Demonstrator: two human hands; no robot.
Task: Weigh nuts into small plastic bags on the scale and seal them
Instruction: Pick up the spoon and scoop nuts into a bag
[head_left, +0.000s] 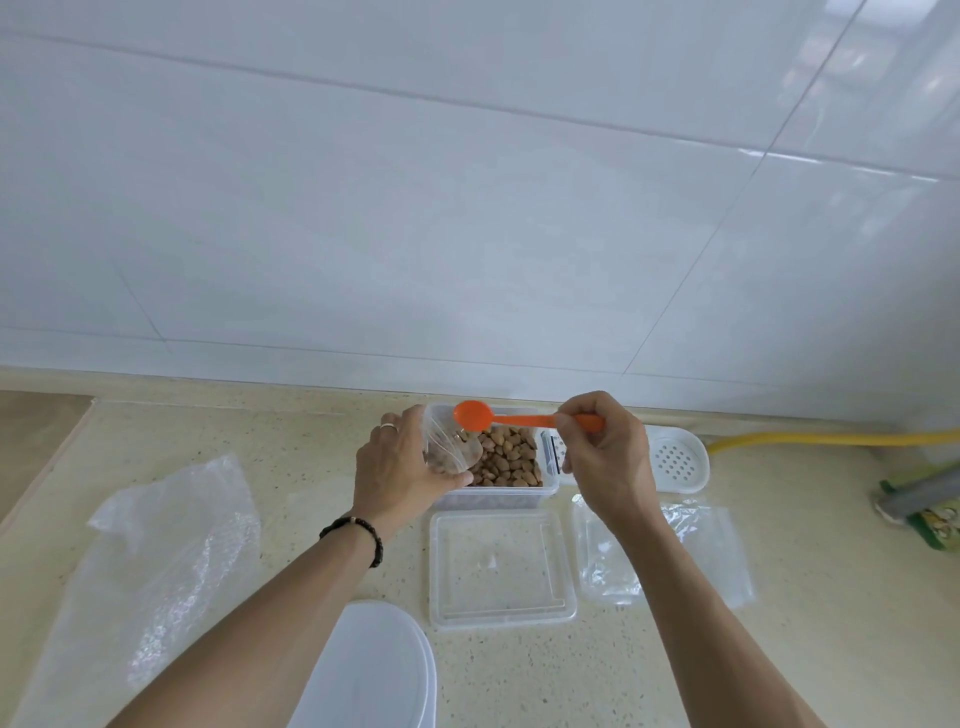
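head view: filling step, judged: scooping nuts (506, 457) from clear tub (545, 488) into small bag (448, 447). left hand (402, 467) wrapped round bag, held open over tub's left edge, few nuts inside. right hand (605, 452) pinching orange spoon (475, 415) handle, bowl at bag mouth, seemingly empty. next probably: dip spoon again, then bag to scale (675, 460) behind right hand. both forearms reaching forward, converging over tub.
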